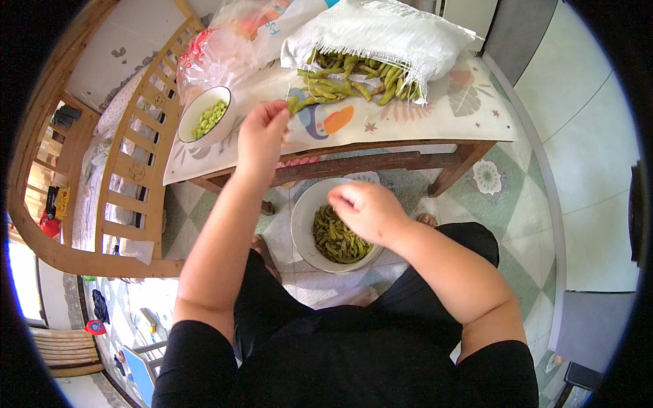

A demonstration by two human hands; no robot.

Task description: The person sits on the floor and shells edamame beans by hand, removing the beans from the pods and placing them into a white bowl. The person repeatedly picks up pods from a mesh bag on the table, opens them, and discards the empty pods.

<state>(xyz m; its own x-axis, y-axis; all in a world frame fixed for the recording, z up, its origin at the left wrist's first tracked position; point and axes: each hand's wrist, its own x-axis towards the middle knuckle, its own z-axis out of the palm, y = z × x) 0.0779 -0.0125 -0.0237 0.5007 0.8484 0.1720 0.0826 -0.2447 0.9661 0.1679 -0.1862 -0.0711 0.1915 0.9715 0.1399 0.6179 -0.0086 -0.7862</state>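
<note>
My left hand [261, 134] reaches to the table's near edge, thumb and fingers pinched on the tip of a green soybean pod [294, 104]. Beside it, a heap of soybean pods [333, 87] spills from the mouth of a white woven sack [381, 34]. Over a large white basin [301, 234] on the floor hangs my right hand [371, 212], its fingers curled together; whatever they hold, if anything, is hidden. Brownish-green pods or hulls [338, 238] lie in the basin. Left of my left hand, a white bowl [224, 126] contains shelled green beans [209, 120].
A patterned cloth [462, 126] covers the low wooden table [381, 162]. Clear plastic bags [221, 51] lie at its back left. On the left stands a wooden slatted bed rail [132, 170]. My knees flank the basin on the tiled floor [530, 238].
</note>
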